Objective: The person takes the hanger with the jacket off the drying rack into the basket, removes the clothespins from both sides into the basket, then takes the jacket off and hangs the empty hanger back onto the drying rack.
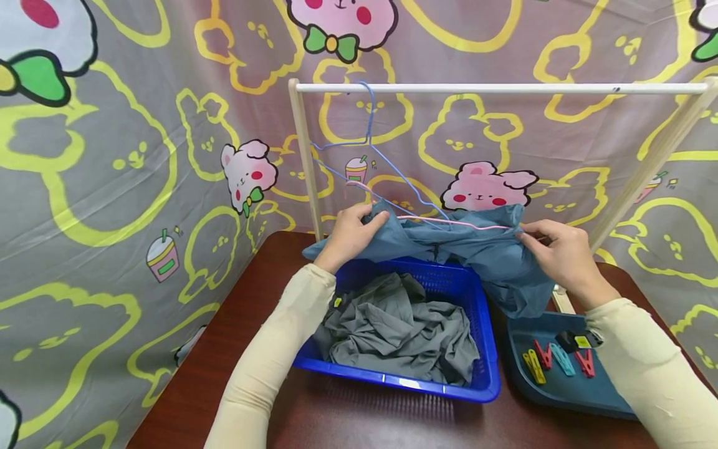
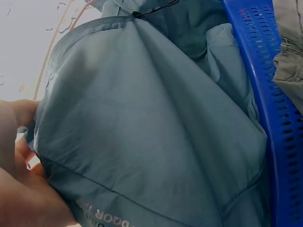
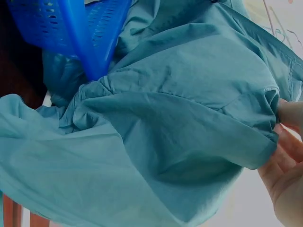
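Note:
Both hands hold up a blue-grey cloth garment (image 1: pixel 499 268) by its top edge, above the back of a blue basket (image 1: pixel 488 374). My left hand (image 1: pixel 350 234) pinches the left end, thumb on the near side. My right hand (image 1: pixel 566 259) pinches the right end between thumb and fingers. A pink hanger (image 1: pixel 437 220) lies along the garment's top edge, partly hidden by the cloth. A black cord shows at the edge's middle, and the left wrist view shows pale lettering on the garment (image 2: pixel 128 113). In the right wrist view the garment (image 3: pixel 180 118) drapes in loose folds.
A blue hanger (image 1: pixel 371 134) hangs from the white rod (image 1: pixel 477 88) of a wooden-legged rack, behind the garment. Dark grey cloth (image 1: pixel 392 330) lies crumpled in the basket. At right, a dark tray (image 1: pixel 566 393) holds several clothespins (image 1: pixel 561 358) on the brown table (image 1: pixel 224 349).

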The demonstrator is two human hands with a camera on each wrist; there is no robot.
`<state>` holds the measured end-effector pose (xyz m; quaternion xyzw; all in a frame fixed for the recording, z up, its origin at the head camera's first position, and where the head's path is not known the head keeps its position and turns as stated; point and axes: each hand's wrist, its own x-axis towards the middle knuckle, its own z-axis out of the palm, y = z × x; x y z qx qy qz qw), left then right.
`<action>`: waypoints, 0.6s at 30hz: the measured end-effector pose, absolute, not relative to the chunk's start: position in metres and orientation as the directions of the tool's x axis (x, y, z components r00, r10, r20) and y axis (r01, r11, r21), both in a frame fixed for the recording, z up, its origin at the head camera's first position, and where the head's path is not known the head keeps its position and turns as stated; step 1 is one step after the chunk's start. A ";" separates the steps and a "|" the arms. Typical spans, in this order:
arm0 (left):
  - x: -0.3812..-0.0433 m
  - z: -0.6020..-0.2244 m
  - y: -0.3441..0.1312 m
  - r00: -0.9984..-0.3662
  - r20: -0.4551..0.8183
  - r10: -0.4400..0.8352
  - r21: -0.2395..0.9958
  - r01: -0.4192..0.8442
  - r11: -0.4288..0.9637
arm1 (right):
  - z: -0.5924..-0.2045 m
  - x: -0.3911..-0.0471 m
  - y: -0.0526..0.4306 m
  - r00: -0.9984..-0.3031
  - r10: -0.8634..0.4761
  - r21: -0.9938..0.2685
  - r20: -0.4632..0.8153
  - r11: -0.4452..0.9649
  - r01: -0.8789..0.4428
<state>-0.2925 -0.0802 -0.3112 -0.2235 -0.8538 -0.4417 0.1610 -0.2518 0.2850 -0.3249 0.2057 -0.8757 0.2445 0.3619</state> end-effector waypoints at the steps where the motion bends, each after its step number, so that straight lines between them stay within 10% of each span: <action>1: -0.293 -0.311 -0.080 -0.846 0.476 0.239 0.679 0.526 0.511 | -0.325 -0.251 0.285 -0.670 -0.175 -0.293 0.722 0.799 -0.525; 18: -0.294 -0.311 -0.080 -0.828 0.507 0.239 0.656 0.551 0.517 | -0.325 -0.245 0.300 -0.928 -0.136 -0.632 0.347 0.696 -0.339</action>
